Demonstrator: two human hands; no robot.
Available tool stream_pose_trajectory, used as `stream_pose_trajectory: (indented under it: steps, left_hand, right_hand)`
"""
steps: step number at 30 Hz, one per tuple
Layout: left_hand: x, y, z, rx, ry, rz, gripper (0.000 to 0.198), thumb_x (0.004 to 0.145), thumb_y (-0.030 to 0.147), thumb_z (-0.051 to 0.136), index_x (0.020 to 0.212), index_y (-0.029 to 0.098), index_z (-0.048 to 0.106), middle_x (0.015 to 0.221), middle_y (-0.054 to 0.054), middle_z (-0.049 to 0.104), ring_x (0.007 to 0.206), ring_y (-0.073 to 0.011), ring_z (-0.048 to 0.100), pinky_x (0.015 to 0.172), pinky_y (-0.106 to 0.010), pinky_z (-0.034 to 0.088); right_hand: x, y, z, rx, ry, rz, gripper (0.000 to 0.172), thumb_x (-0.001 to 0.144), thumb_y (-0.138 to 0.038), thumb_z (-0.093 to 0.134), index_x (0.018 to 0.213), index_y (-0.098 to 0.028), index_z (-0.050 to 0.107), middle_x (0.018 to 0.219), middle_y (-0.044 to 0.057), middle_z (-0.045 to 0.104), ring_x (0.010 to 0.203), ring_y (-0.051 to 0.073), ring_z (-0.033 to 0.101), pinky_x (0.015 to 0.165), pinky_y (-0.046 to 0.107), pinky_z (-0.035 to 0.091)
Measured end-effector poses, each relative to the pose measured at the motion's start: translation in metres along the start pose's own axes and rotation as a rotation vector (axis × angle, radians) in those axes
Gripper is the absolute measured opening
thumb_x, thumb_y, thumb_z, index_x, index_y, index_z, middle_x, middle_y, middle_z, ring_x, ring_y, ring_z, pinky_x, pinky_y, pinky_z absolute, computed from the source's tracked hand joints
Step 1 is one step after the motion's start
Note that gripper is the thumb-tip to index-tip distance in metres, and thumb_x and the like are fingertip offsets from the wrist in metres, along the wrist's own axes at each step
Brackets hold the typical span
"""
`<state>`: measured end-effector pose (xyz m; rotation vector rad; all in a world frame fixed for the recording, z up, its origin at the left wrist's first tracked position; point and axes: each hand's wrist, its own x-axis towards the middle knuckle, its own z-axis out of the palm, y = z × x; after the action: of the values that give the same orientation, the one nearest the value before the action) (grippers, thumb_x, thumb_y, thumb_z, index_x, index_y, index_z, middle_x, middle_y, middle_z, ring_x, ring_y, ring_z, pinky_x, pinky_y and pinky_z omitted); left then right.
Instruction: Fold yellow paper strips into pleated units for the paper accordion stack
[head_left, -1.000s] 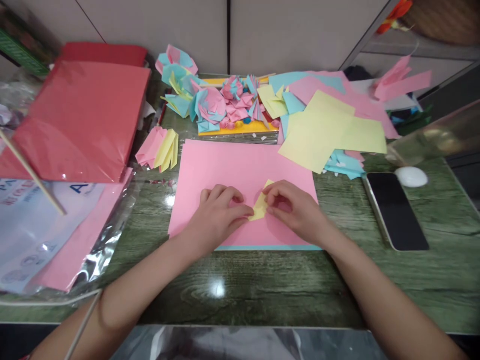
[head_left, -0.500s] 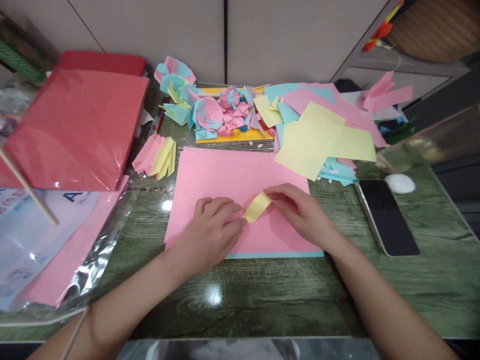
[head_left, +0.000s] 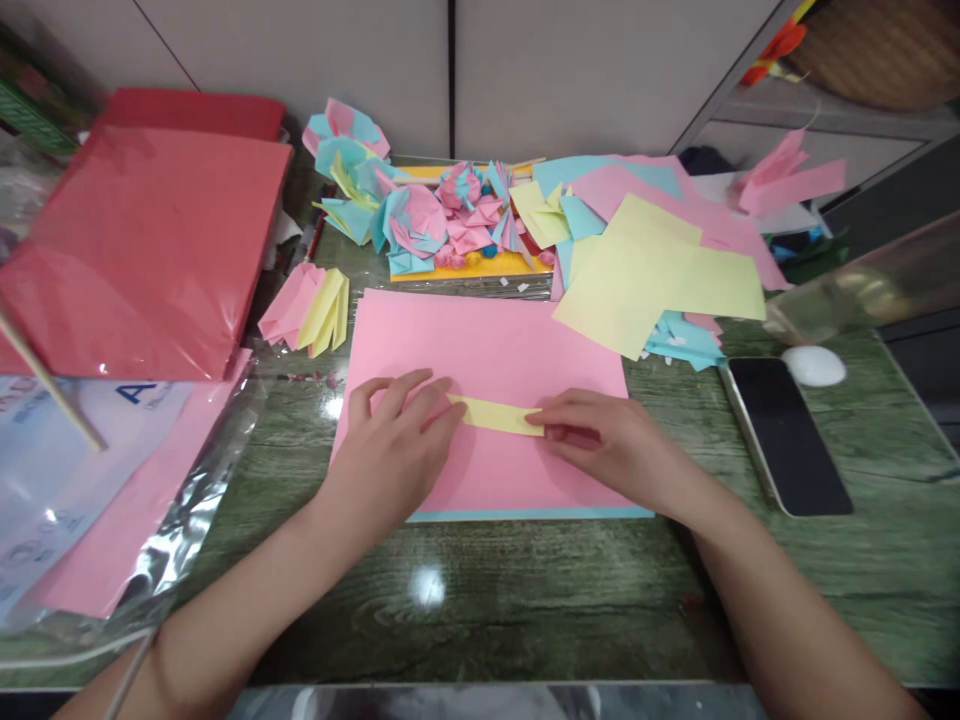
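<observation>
A narrow yellow paper strip (head_left: pixel 499 415) lies nearly level across the pink paper sheets (head_left: pixel 420 335), stretched between both hands. At its left end, the thumb and fingertips of my left hand (head_left: pixel 394 440) close over the strip, the other fingers bent above the pink sheet. My right hand (head_left: pixel 607 440) pinches the strip's right end between thumb and fingers. A blue edge shows beneath the pink sheet along the near side. Folded pink and yellow paper pieces (head_left: pixel 307 308) rest to the left of the sheet.
Paper flowers and folded shapes (head_left: pixel 420 220) crowd the back of the table. Loose yellow sheets (head_left: pixel 652 275) lie at back right. A phone (head_left: pixel 787 435) and a white oval object (head_left: pixel 815 366) sit right. Red packets (head_left: pixel 157 240) and a plastic-wrapped pack (head_left: pixel 142 500) fill the left.
The yellow strip was slanted and curled between closer hands; now it lies flatter and straighter. My left hand has shifted left, and my right hand slightly downward.
</observation>
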<state>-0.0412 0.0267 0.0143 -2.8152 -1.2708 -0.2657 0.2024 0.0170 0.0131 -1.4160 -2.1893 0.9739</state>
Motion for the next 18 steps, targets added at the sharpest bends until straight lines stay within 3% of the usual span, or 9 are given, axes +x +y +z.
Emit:
stream_pose_trajectory:
  steps: [3, 6, 12, 18]
  left_hand:
    - [0.001, 0.0, 0.0, 0.006, -0.015, -0.043, 0.025, 0.086, 0.019, 0.044, 0.108, 0.02, 0.057, 0.122, -0.008, 0.055, 0.115, -0.0293, 0.044, 0.086, -0.049, 0.032]
    - [0.0, 0.001, 0.004, -0.06, -0.038, -0.027, 0.029, 0.088, 0.021, 0.041, 0.114, 0.017, 0.054, 0.122, -0.01, 0.053, 0.113, -0.0281, 0.045, 0.087, -0.047, 0.035]
    - [0.0, 0.005, 0.008, -0.235, -0.133, 0.185, 0.032, 0.089, 0.019, 0.038, 0.117, 0.012, 0.051, 0.124, -0.011, 0.052, 0.118, -0.0234, 0.042, 0.097, -0.042, 0.036]
    - [0.001, -0.003, 0.014, -0.372, -0.086, 0.152, 0.029, 0.088, 0.019, 0.043, 0.114, 0.016, 0.054, 0.121, -0.007, 0.055, 0.115, -0.0192, 0.046, 0.1, -0.041, 0.034]
  right_hand:
    - [-0.002, -0.006, 0.002, -0.018, -0.084, -0.068, 0.022, 0.085, -0.018, 0.048, 0.1, -0.024, 0.062, 0.093, 0.003, 0.062, 0.082, 0.013, 0.057, 0.072, 0.027, 0.047]
    - [-0.001, -0.006, 0.007, -0.049, -0.043, -0.083, 0.018, 0.085, -0.019, 0.048, 0.094, -0.022, 0.064, 0.087, 0.003, 0.059, 0.08, 0.012, 0.055, 0.072, 0.028, 0.046]
    - [0.0, -0.001, 0.008, 0.01, -0.017, -0.072, 0.018, 0.082, -0.017, 0.052, 0.096, -0.022, 0.062, 0.09, 0.003, 0.055, 0.079, 0.011, 0.054, 0.07, 0.026, 0.046]
    - [-0.001, 0.004, 0.006, 0.042, 0.023, -0.045, 0.024, 0.08, -0.016, 0.054, 0.102, -0.024, 0.06, 0.096, 0.003, 0.056, 0.078, 0.011, 0.055, 0.07, 0.025, 0.047]
